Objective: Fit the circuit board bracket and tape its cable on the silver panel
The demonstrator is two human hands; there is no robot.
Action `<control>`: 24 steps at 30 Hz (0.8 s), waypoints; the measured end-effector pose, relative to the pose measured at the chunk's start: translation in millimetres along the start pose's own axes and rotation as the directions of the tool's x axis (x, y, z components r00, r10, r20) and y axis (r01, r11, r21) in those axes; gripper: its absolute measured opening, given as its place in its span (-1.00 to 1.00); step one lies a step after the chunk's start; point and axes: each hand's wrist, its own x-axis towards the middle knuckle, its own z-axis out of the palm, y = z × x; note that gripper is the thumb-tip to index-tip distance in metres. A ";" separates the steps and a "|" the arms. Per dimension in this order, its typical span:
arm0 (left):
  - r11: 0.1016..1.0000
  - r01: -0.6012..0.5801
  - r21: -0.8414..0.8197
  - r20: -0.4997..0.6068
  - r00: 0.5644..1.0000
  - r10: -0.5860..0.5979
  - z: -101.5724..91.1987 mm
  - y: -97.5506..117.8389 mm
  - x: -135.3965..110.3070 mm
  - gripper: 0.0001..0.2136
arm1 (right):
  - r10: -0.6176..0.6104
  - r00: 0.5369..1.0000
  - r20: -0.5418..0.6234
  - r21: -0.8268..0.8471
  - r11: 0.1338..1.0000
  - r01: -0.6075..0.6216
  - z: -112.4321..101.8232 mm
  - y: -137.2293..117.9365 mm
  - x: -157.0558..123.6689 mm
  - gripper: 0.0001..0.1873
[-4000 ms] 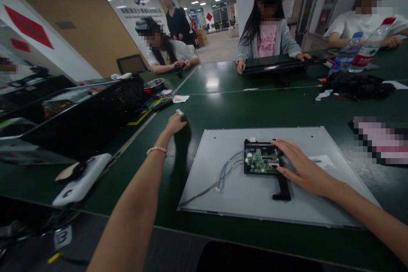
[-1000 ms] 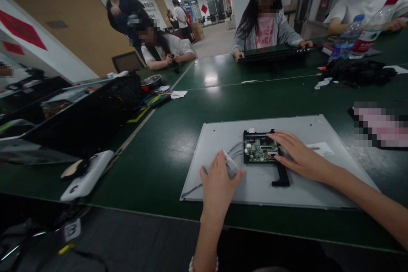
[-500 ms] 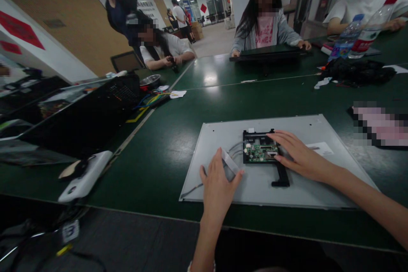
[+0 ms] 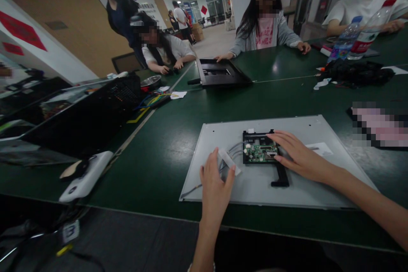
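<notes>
Two hands, left (image 4: 215, 182) holding tape (image 4: 230, 162), right (image 4: 298, 157) flat on board (image 4: 259, 152), green office table (image 4: 165, 136)

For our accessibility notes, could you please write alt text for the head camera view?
The person's left hand touches a pale strip laid across grey wires on a grey metal panel, while the right hand rests on a small circuit board there. The panel lies on a green table, with other people seated across it.
</notes>
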 end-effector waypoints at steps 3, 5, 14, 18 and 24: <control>0.999 -0.029 -0.034 -0.049 0.998 0.027 0.1 -1.6 0.0 -0.52 | -0.012 1.000 -0.004 0.003 1.000 0.012 0.1 0.2 0.0 -0.34; 0.999 -0.039 -0.036 -0.055 0.998 0.037 0.3 -2.3 -0.3 -0.54 | -0.015 1.000 -0.003 0.002 1.000 0.015 0.6 0.5 -0.1 -0.34; 0.997 -0.057 0.060 0.002 0.998 0.057 1.6 -2.7 -2.5 -0.58 | -0.006 1.000 0.003 0.011 1.000 0.006 2.0 1.0 -0.3 -0.38; 0.993 -0.038 0.111 0.059 0.998 0.031 2.5 -1.6 -3.2 -0.58 | -0.004 1.000 0.005 0.012 1.000 0.004 2.3 1.6 -0.1 -0.40; 0.989 -0.037 0.143 0.078 0.997 0.026 3.2 -0.9 -4.0 -0.56 | 0.004 1.000 -0.003 0.002 1.000 -0.004 1.8 1.4 -0.3 -0.37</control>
